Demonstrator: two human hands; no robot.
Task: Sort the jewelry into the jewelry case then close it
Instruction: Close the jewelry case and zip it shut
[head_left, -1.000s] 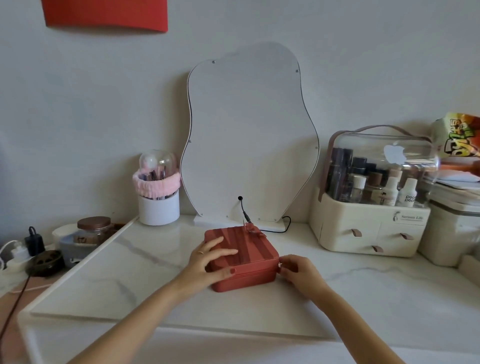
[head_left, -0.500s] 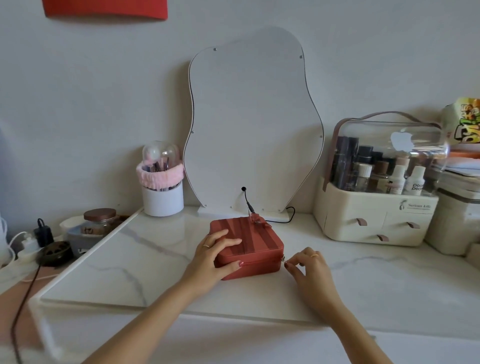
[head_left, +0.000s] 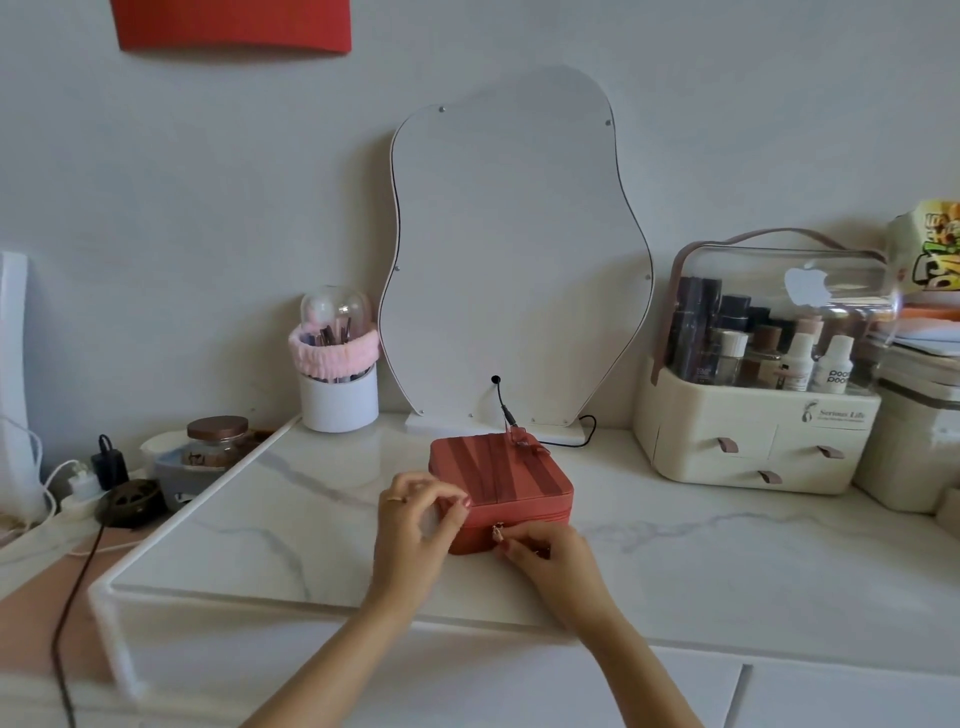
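The red jewelry case lies shut on the white marble tabletop, in front of the mirror. A small bow sits on its back edge. My right hand is at the case's front wall and pinches the small gold zipper pull between thumb and fingertips. My left hand is at the front left corner of the case, its fingers curled, with the fingertips against the lid's edge. No loose jewelry shows on the table.
A wavy white mirror with a black cable stands behind the case. A white brush cup is at the back left and a cream cosmetics organiser on the right. Jars, chargers and cables crowd the lower left shelf.
My right hand has drawn the zipper pull from the case's right corner round to the middle of its front. My left hand slid off the lid to the front left corner and curled.
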